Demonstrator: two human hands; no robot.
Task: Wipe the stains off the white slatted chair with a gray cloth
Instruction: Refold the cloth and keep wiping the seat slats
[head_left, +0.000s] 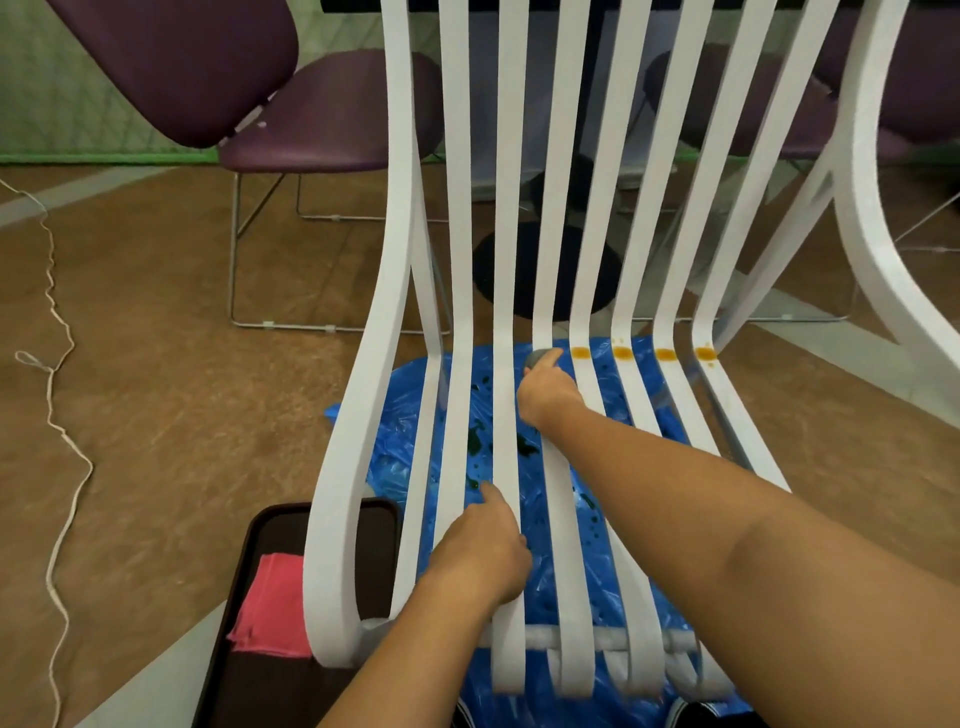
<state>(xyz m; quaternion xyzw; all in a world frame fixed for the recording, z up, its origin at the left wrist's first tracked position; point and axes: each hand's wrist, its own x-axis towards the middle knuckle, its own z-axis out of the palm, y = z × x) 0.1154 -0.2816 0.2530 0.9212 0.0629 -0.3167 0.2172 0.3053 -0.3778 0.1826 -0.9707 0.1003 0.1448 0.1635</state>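
Observation:
The white slatted chair (506, 291) fills the middle of the view. Orange stains (580, 353) mark several right-hand slats where seat meets back. My right hand (545, 387) reaches to that bend and presses a bunched gray cloth (537, 357) on a middle slat, just left of the stains; only a small part of the cloth shows past the fingers. My left hand (480, 551) grips a seat slat nearer to me, with its thumb lying along the slat.
A blue plastic sheet (395, 415) with dark green spots lies under the chair. A dark tray (270, 530) holding a folded pink cloth (272, 605) sits at the lower left. Purple chairs (311, 130) stand behind, and a white cord (57, 395) trails over the brown floor.

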